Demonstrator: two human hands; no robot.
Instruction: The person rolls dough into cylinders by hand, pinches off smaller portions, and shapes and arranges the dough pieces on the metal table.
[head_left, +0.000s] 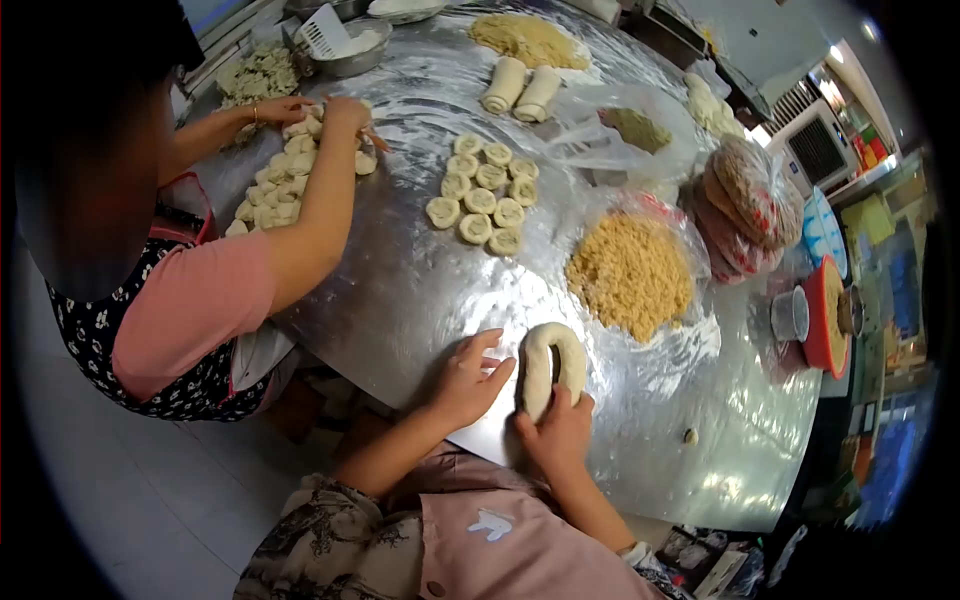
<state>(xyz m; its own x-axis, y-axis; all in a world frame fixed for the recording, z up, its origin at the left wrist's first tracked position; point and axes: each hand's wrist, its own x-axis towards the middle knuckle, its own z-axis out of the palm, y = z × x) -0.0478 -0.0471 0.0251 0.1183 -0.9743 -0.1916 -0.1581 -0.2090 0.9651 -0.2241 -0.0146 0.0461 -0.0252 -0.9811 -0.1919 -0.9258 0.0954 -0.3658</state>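
Note:
A thick dough rope (pixel 538 375), bent into a long loop, lies on the metal table in front of me. My right hand (pixel 562 432) is closed round the loop's near end, its thumb on the left side. Just left of the dough, my left hand (pixel 470 382) hovers with fingers apart and holds nothing. Beyond the loop, to the right, a heap of yellow crumbly filling (pixel 632 272) rests on plastic. Several round dough pieces (pixel 480 200) with hollowed tops sit in rows farther up the table.
At the left, a co-worker's hands (pixel 345 115) touch a pile of small dough pieces (pixel 275 190). Two rolled dough sheets (pixel 522 90) lie at the back. Bagged filling (pixel 745 195), a clear cup (pixel 790 312) and a red basin (pixel 822 330) stand right. The metal table (pixel 640 450) curves along its edge.

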